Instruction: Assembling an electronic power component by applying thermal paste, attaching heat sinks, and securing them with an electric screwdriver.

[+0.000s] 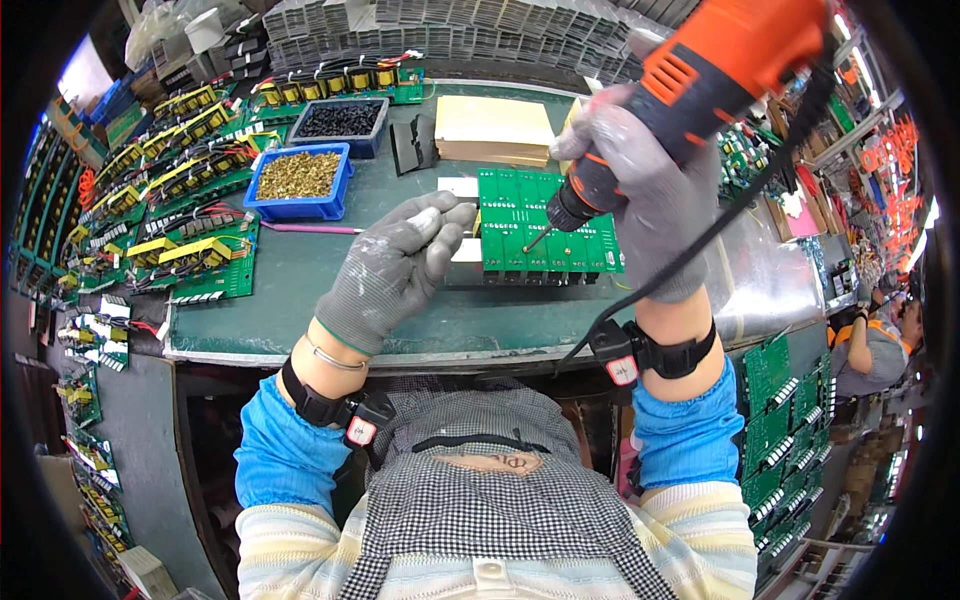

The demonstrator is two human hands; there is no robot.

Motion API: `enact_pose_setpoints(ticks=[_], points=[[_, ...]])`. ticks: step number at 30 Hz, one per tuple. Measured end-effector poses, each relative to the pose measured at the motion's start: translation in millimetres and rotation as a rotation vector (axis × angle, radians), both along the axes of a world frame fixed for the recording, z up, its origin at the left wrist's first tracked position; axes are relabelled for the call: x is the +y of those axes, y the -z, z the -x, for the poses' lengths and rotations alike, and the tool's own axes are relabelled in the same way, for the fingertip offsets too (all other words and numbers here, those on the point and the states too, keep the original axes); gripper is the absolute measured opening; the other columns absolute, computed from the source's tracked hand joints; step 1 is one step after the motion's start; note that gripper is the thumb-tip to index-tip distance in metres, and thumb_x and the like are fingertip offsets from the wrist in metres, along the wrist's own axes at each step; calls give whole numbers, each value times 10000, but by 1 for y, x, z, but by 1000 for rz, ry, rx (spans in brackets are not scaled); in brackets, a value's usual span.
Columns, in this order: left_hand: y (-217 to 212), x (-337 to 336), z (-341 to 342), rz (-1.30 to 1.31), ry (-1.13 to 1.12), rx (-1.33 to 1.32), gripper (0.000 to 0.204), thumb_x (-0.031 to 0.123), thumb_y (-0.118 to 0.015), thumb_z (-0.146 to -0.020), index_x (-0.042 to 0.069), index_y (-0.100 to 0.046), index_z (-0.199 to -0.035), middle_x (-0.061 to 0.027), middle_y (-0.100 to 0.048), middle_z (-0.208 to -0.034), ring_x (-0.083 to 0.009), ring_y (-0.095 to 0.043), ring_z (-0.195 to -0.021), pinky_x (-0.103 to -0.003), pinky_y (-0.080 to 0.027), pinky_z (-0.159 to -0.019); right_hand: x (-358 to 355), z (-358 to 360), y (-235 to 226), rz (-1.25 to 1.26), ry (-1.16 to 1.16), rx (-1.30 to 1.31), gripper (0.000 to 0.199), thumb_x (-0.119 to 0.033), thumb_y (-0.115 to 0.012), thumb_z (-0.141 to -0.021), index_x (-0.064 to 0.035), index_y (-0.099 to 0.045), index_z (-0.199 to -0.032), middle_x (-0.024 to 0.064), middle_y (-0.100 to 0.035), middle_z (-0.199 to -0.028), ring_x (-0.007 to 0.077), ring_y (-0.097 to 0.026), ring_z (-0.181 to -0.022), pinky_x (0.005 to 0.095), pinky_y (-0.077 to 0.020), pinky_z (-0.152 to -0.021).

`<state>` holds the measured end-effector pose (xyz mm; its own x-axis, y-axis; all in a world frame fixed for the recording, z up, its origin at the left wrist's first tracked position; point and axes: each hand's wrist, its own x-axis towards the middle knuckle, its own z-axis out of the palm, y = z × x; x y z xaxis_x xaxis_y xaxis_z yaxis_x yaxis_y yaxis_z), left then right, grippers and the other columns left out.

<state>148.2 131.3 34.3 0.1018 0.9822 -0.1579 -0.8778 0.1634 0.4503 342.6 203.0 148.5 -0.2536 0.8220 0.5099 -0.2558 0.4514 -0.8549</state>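
My right hand (pixel 650 190), in a grey glove, is wrapped round an orange and black power drill (pixel 680 85). Its thin bit slants down to the lower part of a green circuit board (pixel 510 215), where a brass-coloured screw shows near the tip. The board lies face up on dark parts at the middle of the bench. Just left of it, my left hand (pixel 395 265), also gloved, has its fingers curled and thumb pressed to them. Whatever those fingers hold is hidden.
A blue tray of brass-coloured screws (pixel 335 208) and a bin of small black parts (pixel 375 143) stand left. Behind are a stack of tan sheets (pixel 490 122) and metal pieces (pixel 420 35). Wired boards (pixel 185 255) crowd the left; a black cord (pixel 690 250) hangs right. Another person (pixel 870 350) is far right.
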Motion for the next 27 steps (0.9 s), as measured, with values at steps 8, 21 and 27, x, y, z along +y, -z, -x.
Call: enact_pose_setpoints(ticks=[8,21,27], points=[[15,-3,9,-37,72,274,390,358,-455,-1046,7,-558,-1180,-22,-629,-873,-15,-478,-527,-142,-401,-415,15,-4,2,20,-170,-109,664,-78,-644,-848,-20,-358,-1444,93,-619,-887,208,-627,-758,399,-550,-755],[-7,-12,-10,46,264,68,662,517,-382,-1023,-63,-468,-1329,-200,-590,-1252,-258,-658,-1059,-259,-593,-806,1,-17,-5,-277,-399,96,855,-329,-670,-856,11,-220,-1499,59,-563,-946,191,-577,-812,414,-504,-764],[-17,-16,-26,-11,331,117,644,517,-397,-1022,-42,-493,-1327,-183,-604,-1225,-226,-656,-1052,-230,-584,-776,-27,-20,5,-274,-297,271,807,-364,-633,-893,-28,-230,-1507,57,-539,-941,195,-554,-811,414,-503,-778]])
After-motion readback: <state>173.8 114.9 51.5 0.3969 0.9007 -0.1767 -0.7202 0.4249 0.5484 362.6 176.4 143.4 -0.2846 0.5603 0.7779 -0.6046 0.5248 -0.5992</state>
